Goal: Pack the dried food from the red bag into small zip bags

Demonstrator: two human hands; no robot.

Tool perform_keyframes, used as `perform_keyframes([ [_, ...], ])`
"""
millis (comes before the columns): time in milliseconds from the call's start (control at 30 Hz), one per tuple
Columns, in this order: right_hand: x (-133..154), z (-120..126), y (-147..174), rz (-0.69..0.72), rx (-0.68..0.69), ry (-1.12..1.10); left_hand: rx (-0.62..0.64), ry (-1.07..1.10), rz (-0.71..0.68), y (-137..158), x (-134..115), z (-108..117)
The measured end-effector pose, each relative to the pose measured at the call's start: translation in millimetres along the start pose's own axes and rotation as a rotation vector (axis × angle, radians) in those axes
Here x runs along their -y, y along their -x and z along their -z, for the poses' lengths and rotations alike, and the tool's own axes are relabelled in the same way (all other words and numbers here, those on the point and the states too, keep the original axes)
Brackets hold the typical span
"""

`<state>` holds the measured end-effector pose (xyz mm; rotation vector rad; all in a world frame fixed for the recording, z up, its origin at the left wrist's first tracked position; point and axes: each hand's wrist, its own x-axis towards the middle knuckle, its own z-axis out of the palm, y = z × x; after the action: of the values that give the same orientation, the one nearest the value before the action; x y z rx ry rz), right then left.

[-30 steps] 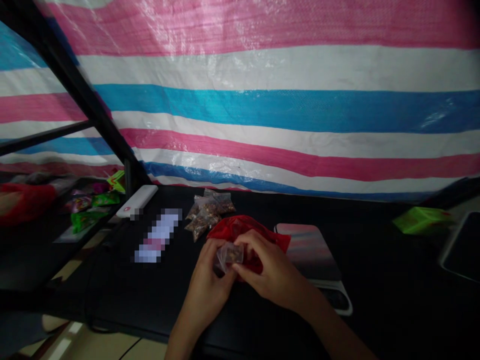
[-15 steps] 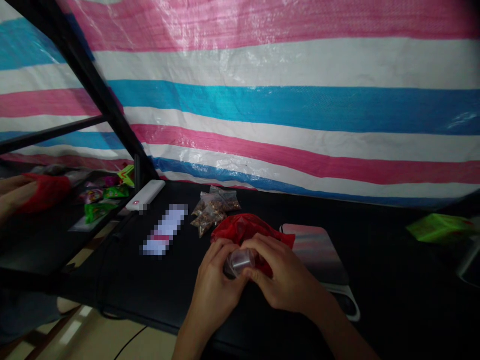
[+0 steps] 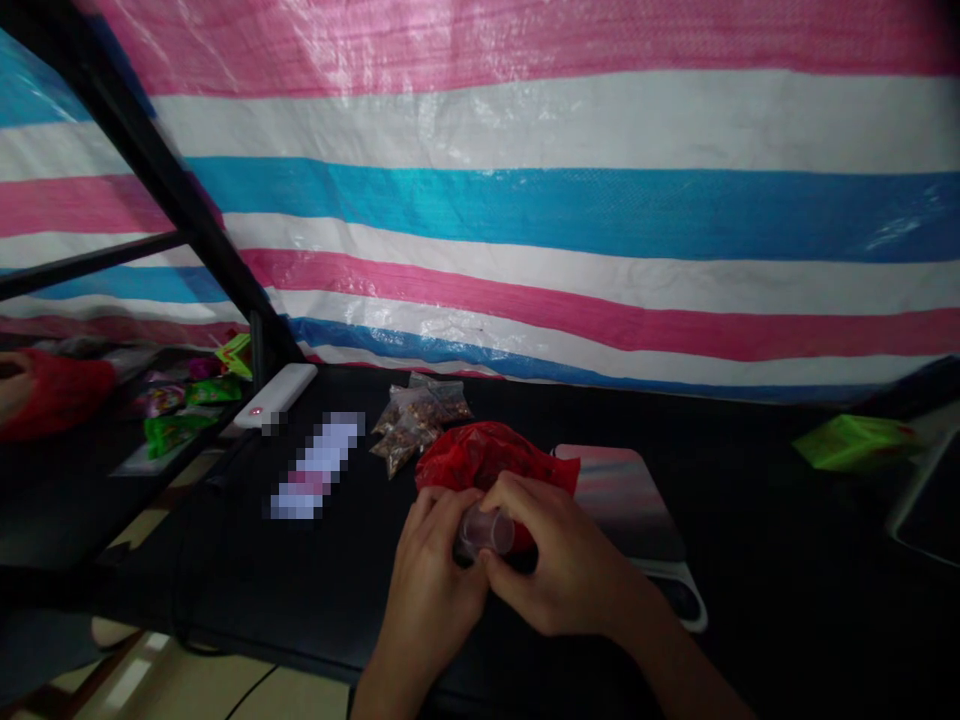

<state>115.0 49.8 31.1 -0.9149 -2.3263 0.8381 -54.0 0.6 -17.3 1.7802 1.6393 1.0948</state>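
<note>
Both hands meet over the near part of the black tabletop, around a small clear plastic cup (image 3: 487, 531). My left hand (image 3: 435, 570) wraps the cup from the left. On the other side my right hand (image 3: 551, 550) pinches it near the rim between thumb and fingers. Part of the cup is hidden by the fingers, and I cannot tell what is inside. Right behind the hands lies a crumpled red plastic bag (image 3: 495, 452). It lies partly against a flat kitchen scale (image 3: 622, 500) on the right.
Several small zip bags of brownish bits (image 3: 416, 415) lie beyond the red bag. Left of them are a blurred-out pale sheet (image 3: 319, 465) and a white oblong device (image 3: 276, 395). A green packet (image 3: 855, 443) is at right. Another person's hand (image 3: 13, 390) holds a red bag at far left.
The clear cup has turned slightly in my fingers, its round end now facing more to the right. My view has shifted a little, moving the surroundings leftward.
</note>
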Motion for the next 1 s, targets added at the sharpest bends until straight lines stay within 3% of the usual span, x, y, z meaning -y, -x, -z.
perform_keyframes([
  [200,-2.5,-3.2,-1.1,-0.075,0.05,0.024,-0.001,-0.029,-0.022,3.1,1.4,-0.4],
  [367,-2.9,-5.2,-2.0,-0.032,-0.046,0.067,-0.044,-0.025,0.005,7.3,3.7,1.0],
  [500,-10.7,-1.0,-2.1,0.023,-0.225,0.042,-0.085,0.005,0.174,10.6,6.0,12.0],
  [633,-27.4,3.3,-6.1,-0.084,-0.432,0.145,-0.121,0.01,0.395,18.2,5.5,22.6],
  [767,-40.2,-1.5,-11.0,-0.119,-0.297,0.349,-0.102,0.103,0.48,23.1,-0.1,10.5],
  [1000,-44.7,-19.0,-11.0,-0.145,-0.075,0.487,-0.243,0.2,0.483,4.8,-8.8,-31.9],
])
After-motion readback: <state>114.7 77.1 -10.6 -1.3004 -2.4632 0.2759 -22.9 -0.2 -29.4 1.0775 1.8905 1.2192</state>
